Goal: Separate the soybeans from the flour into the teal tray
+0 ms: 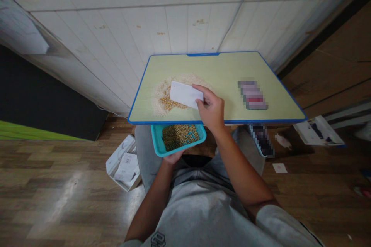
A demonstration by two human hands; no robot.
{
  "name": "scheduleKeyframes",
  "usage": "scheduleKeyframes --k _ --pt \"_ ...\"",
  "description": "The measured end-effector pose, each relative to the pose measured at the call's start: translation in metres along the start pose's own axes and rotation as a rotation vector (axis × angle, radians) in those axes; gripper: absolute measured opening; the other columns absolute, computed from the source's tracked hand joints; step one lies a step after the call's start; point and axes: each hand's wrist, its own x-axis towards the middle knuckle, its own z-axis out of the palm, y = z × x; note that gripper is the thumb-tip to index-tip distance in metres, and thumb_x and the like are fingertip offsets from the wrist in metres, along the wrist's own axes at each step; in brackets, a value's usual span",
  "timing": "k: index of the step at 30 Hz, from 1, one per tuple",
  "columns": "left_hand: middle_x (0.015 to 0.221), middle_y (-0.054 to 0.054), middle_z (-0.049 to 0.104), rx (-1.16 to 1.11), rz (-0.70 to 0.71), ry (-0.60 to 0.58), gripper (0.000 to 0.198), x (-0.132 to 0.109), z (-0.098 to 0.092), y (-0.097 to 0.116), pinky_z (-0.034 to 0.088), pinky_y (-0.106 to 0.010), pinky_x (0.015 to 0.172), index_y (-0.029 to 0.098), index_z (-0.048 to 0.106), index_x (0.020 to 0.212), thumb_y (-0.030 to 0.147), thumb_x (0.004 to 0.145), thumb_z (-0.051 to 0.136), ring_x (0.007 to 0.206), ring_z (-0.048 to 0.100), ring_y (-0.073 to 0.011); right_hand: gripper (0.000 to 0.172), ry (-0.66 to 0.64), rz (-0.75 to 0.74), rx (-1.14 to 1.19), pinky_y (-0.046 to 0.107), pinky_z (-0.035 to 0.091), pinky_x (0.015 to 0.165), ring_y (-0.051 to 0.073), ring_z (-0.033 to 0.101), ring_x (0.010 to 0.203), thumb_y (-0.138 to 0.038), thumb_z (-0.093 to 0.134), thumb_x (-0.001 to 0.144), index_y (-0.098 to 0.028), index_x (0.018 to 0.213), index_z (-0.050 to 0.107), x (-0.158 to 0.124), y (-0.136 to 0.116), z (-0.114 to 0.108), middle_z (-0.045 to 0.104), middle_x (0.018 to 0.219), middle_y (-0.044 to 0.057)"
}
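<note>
My right hand (213,109) grips a white rectangular card (186,94) by its right end, thumb on the near side and fingers behind. The card is held over a pile of yellow soybeans (167,103) and pale rice-like grains (160,85) spread on the left half of the table. Below the table's front edge, my left hand (174,157) supports a turquoise plastic basket (159,147) from underneath; most of its fingers are hidden. Soybeans (185,133) lie inside the basket, with part of its bottom showing through on the right.
The small yellow-green table (226,65) has a blue rim and stands against a white panelled wall (176,27). A blurred-out phone-like object (252,95) lies on its right side. An open white box with papers (124,164) sits on the floor at left; another tray (320,131) lies at right.
</note>
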Motion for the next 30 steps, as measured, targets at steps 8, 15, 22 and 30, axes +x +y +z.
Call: scheduleKeyframes --k 8,15,22,30 --pt "0.175 -0.004 0.038 -0.142 -0.032 -0.038 0.065 0.004 -0.015 0.0 0.015 -0.085 0.123 0.038 0.036 0.168 0.059 0.108 0.024 0.167 0.017 -0.0387 0.058 0.057 0.002 -0.079 0.038 0.064 0.092 0.021 0.076 0.107 -0.006 0.055 0.086 -0.031 0.135 0.074 0.001 0.0 -0.002 0.079 0.134 -0.001" --pt "0.174 -0.005 0.039 -0.139 -0.011 -0.007 0.066 0.004 -0.011 0.0 0.024 -0.083 0.123 0.036 0.028 0.171 0.057 0.108 0.028 0.165 0.022 -0.039 0.059 0.018 0.015 -0.039 0.036 0.065 0.09 0.02 0.077 0.106 -0.006 0.056 0.086 -0.031 0.137 0.073 0.0 0.003 0.001 0.078 0.134 -0.002" --pt "0.174 -0.005 0.038 -0.128 -0.02 0.003 0.067 0.006 -0.014 0.001 0.021 -0.085 0.122 0.036 0.024 0.172 0.057 0.108 0.029 0.166 0.019 -0.0394 0.059 -0.01 0.0 -0.011 0.038 0.064 0.099 0.021 0.075 0.12 -0.006 0.055 0.087 -0.032 0.137 0.072 -0.001 0.001 0.001 0.077 0.139 -0.003" --pt "0.177 -0.002 0.033 -0.15 -0.02 -0.014 0.065 0.005 -0.015 0.001 0.017 -0.085 0.123 0.039 0.028 0.17 0.057 0.108 0.03 0.166 0.016 -0.0386 0.058 -0.023 0.0 0.007 0.037 0.064 0.096 0.021 0.076 0.119 -0.006 0.055 0.087 -0.031 0.137 0.073 -0.002 0.0 -0.001 0.077 0.139 -0.002"
